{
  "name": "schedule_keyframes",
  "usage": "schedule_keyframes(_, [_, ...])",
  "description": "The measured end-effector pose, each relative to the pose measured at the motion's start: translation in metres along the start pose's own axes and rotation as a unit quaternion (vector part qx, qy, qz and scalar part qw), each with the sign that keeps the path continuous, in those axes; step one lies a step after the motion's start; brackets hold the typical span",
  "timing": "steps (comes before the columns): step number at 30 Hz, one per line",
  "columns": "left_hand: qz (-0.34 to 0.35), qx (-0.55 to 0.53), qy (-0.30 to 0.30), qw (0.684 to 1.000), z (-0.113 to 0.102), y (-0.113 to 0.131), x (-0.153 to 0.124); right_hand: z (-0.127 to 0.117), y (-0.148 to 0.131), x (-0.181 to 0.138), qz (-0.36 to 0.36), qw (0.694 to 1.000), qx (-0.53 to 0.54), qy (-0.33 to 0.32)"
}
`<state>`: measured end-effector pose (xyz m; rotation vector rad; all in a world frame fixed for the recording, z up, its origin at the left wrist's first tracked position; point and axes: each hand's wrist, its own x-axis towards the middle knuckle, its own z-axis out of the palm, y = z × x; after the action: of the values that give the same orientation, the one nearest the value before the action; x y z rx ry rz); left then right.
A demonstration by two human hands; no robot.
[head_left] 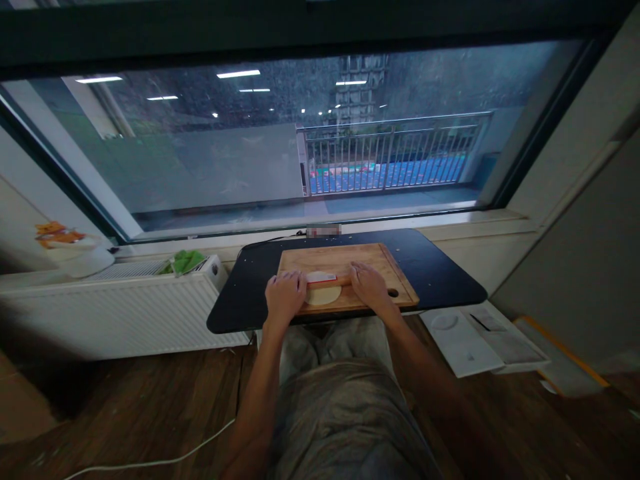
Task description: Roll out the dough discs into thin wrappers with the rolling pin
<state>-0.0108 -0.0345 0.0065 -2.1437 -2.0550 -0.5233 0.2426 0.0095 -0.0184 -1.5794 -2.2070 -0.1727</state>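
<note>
A cylindrical, light-brown wooden rolling pin [344,281] is seen just below the centre of the frame, with its long axis laid left to right, almost level, the right end slightly higher. Between the hands, its surface is partly covered by a white label edged in red [321,277]. Its left end is clasped by the left hand [287,295], and its right end by the right hand [370,285]; the fingers of both are curled over it, and its tips are hidden. Along its lower side, a flat, cream-coloured piece of dough [323,296] with a rounded edge is shown on a rectangular brown wooden cutting board [330,257]. The board is supported by a black tabletop [440,277].
</note>
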Motion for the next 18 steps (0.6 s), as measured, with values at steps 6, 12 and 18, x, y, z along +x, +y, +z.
schedule_keyframes(6, [0.004,-0.042,0.011,0.999,0.005,-0.006,-0.009,0.0,-0.001,0.0,0.02,0.999,0.041,0.016])
schedule_keyframes(12, [0.008,-0.039,-0.005,0.999,0.007,-0.01,0.013,-0.004,-0.004,-0.002,0.032,0.998,0.054,0.017])
schedule_keyframes(18, [0.002,-0.037,-0.009,0.999,0.008,-0.008,0.032,-0.003,-0.002,-0.001,0.023,0.998,0.046,0.025])
